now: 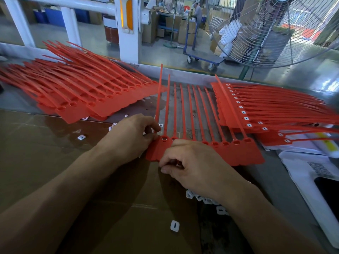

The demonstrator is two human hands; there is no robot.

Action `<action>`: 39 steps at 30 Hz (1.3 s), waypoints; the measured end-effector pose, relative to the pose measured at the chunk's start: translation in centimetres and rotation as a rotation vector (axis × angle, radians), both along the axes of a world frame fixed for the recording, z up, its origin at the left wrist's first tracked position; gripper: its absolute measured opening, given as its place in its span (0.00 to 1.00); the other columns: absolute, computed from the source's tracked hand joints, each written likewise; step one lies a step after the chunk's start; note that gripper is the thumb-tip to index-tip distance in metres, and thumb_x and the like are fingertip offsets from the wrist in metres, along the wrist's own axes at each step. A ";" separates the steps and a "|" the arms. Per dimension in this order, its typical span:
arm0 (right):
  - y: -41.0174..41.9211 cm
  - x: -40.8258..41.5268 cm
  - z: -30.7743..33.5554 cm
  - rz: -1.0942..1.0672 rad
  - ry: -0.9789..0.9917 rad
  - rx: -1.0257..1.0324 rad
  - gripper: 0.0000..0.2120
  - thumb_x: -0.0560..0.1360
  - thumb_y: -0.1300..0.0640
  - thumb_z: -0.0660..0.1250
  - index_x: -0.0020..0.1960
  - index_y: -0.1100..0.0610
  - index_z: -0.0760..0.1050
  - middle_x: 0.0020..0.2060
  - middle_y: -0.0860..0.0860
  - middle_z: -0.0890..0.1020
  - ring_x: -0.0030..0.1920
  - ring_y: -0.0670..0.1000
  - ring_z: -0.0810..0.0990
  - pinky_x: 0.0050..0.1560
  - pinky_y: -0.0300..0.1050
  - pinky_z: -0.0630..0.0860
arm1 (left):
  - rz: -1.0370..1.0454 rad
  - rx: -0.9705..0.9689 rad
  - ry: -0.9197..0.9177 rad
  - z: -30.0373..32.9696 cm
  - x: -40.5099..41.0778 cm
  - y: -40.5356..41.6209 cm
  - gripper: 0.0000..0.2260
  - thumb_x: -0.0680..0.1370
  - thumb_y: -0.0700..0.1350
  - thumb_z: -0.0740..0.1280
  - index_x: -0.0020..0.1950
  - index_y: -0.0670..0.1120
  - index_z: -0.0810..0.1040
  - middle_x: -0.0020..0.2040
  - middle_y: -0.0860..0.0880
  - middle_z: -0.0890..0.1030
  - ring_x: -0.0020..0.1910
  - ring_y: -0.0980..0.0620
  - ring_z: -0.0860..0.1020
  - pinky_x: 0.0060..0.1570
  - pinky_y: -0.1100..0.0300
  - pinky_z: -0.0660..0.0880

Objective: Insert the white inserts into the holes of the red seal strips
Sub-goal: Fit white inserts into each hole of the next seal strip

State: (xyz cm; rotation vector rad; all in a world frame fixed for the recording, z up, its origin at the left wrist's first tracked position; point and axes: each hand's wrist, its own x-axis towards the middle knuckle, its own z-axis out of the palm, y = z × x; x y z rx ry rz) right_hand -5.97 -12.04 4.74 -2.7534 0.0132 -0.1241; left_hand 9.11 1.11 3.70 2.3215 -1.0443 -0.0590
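Note:
A joined row of red seal strips [238, 153] lies flat in the middle of the bench, tails pointing away from me. Its square holes run along the head end, and the leftmost hole [164, 138] shows a white insert. My left hand [132, 138] pinches the row's left end near that hole. My right hand [194, 164] lies over the row's left part, its fingers curled at the near edge; what they hold is hidden. Loose white inserts [174, 225] lie on the brown cardboard [55, 153] near me, with more [203, 197] under my right wrist.
A heap of red strips with unfilled holes [82, 88] lies at the left. A stack of strips with white inserts [266, 110] lies at the right. White papers and a dark device [311, 171] sit at the right edge. A large fan [275, 33] stands behind the bench.

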 end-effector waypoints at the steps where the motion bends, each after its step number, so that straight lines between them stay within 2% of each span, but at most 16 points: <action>1: 0.0 0.0 0.1 0.006 0.015 0.013 0.03 0.78 0.48 0.72 0.51 0.44 0.83 0.47 0.40 0.78 0.48 0.41 0.77 0.51 0.38 0.75 | 0.004 -0.001 0.003 0.0 0.0 0.0 0.09 0.80 0.46 0.69 0.59 0.54 0.82 0.51 0.54 0.78 0.48 0.53 0.78 0.54 0.53 0.75; 7: 0.2 -0.2 0.3 -0.002 0.048 0.036 0.05 0.78 0.49 0.72 0.54 0.44 0.81 0.48 0.40 0.78 0.50 0.41 0.77 0.52 0.39 0.76 | 0.003 -0.006 -0.006 0.0 -0.1 -0.1 0.09 0.79 0.46 0.70 0.58 0.53 0.83 0.50 0.53 0.78 0.47 0.53 0.78 0.54 0.53 0.75; 12: 0.6 -0.2 0.6 0.043 0.065 -0.032 0.03 0.79 0.49 0.70 0.53 0.44 0.80 0.51 0.41 0.77 0.52 0.41 0.76 0.55 0.42 0.77 | -0.003 -0.002 -0.014 -0.1 0.1 0.0 0.08 0.79 0.46 0.70 0.58 0.54 0.83 0.50 0.53 0.78 0.47 0.54 0.77 0.53 0.54 0.75; 25: 0.9 -0.4 1.1 0.112 0.037 -0.057 0.05 0.79 0.51 0.70 0.50 0.45 0.74 0.49 0.41 0.76 0.49 0.42 0.76 0.53 0.42 0.77 | -0.003 0.003 -0.016 -0.2 0.3 -0.1 0.08 0.79 0.47 0.70 0.57 0.55 0.83 0.49 0.55 0.78 0.46 0.56 0.77 0.51 0.55 0.74; 31: 0.7 -0.3 0.7 0.123 0.004 -0.037 0.06 0.80 0.53 0.68 0.55 0.45 0.76 0.50 0.40 0.77 0.51 0.41 0.76 0.53 0.36 0.75 | -0.009 -0.003 -0.009 -0.1 0.4 -0.1 0.08 0.79 0.47 0.70 0.57 0.54 0.83 0.49 0.55 0.78 0.45 0.57 0.77 0.50 0.56 0.75; 34: 0.2 -0.2 0.4 0.074 -0.022 0.069 0.06 0.80 0.55 0.69 0.56 0.46 0.79 0.51 0.39 0.78 0.52 0.39 0.77 0.54 0.34 0.75 | -0.007 -0.009 0.002 -0.2 0.4 0.0 0.08 0.79 0.47 0.70 0.57 0.55 0.83 0.49 0.55 0.78 0.45 0.58 0.77 0.49 0.57 0.74; 39: -3.6 -0.6 0.7 -0.247 -0.181 0.288 0.08 0.79 0.54 0.72 0.54 0.42 0.83 0.50 0.34 0.84 0.52 0.29 0.79 0.49 0.20 0.70 | -0.011 -0.016 0.007 -0.3 0.4 0.0 0.07 0.79 0.46 0.70 0.56 0.55 0.83 0.49 0.55 0.79 0.44 0.57 0.78 0.49 0.57 0.75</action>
